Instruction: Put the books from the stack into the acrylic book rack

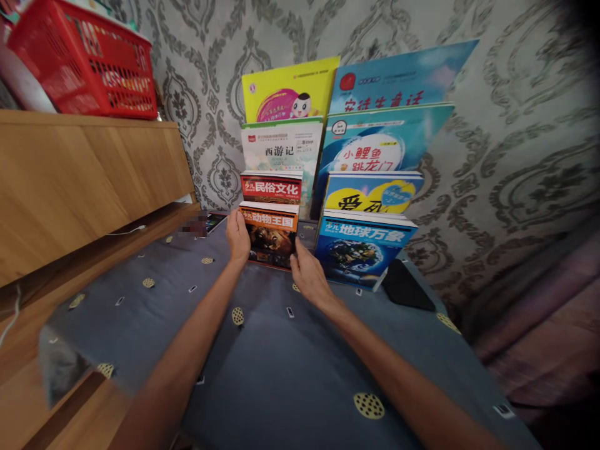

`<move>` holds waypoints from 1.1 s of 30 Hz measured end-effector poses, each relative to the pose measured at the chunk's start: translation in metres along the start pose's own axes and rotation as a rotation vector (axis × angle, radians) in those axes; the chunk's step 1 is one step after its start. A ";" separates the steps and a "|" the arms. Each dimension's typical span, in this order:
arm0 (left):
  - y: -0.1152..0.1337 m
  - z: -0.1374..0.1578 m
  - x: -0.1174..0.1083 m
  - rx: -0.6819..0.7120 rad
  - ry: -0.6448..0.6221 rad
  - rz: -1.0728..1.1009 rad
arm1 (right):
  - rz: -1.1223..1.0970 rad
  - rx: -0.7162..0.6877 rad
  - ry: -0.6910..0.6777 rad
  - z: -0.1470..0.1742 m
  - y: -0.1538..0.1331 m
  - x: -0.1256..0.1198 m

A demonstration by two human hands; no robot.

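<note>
My left hand [239, 237] grips the left edge of an orange-topped book [272, 234] with a lion on its cover. At its lower right edge my right hand [310, 275] closes on the same book, thumb and fingers along the side. The book stands upright, leaning slightly back. Just behind it is a red-topped book [272, 186], and farther back a pale green book [281, 147] and a yellow book [290, 87]. To the right stands a blue book with a globe [363, 250], in front of a yellow-and-blue book [370, 192].
Behind the right row rise a teal book [389, 137] and a tall blue book [398, 75]. A black flat object [407, 286] lies at right on the grey patterned cloth [281, 356]. At left, a red basket [89, 62] sits on a wooden cabinet [89, 187].
</note>
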State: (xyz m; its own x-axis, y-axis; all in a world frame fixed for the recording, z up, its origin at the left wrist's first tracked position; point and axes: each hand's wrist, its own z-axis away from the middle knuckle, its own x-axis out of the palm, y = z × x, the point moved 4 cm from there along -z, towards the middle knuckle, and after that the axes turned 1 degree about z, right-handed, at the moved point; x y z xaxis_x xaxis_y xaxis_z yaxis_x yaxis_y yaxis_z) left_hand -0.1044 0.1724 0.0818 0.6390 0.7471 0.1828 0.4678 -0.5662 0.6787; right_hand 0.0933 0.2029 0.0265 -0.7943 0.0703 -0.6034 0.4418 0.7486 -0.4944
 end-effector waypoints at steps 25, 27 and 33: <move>-0.010 0.017 -0.003 0.025 -0.097 -0.424 | -0.024 0.023 0.020 0.001 0.006 -0.001; -0.013 0.023 -0.008 0.022 -0.118 -0.441 | -0.019 0.031 0.035 0.002 0.007 -0.002; -0.025 0.034 -0.019 0.020 -0.275 -0.441 | 0.007 0.113 0.003 0.005 0.008 -0.005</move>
State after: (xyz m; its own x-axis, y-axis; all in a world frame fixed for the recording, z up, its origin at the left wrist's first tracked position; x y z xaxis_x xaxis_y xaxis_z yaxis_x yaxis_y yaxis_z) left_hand -0.1071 0.1604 0.0371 0.5141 0.7984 -0.3135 0.7387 -0.2264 0.6349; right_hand 0.1028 0.2053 0.0224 -0.7921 0.0771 -0.6055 0.4915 0.6687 -0.5579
